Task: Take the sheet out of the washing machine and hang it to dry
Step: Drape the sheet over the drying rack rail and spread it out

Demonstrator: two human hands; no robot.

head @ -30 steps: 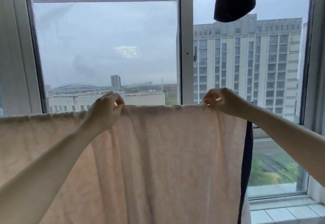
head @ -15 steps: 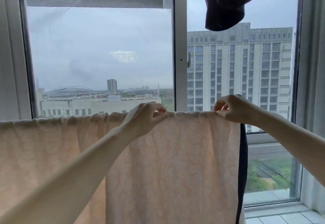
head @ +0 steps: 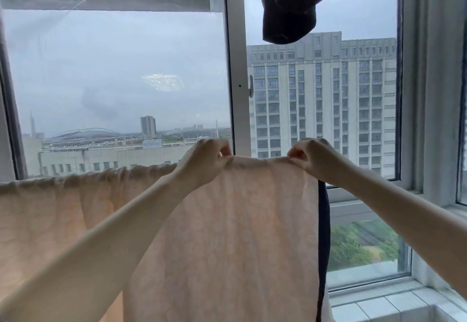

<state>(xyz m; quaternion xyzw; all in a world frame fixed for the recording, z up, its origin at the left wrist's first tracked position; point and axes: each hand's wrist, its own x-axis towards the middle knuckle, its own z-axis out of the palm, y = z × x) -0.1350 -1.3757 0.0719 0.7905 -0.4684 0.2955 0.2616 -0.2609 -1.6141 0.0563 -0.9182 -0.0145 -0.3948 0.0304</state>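
my left hand [head: 206,161] and right hand [head: 314,158] both pinch the top edge of the pale peach patterned cotton sheet [head: 227,233], draped in front of the white-framed window [head: 236,69], dark garment [head: 288,6] overhead.

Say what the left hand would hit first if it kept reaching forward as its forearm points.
Probably the window frame's centre post, directly beyond the left hand pinching the sheet; depth is unclear.
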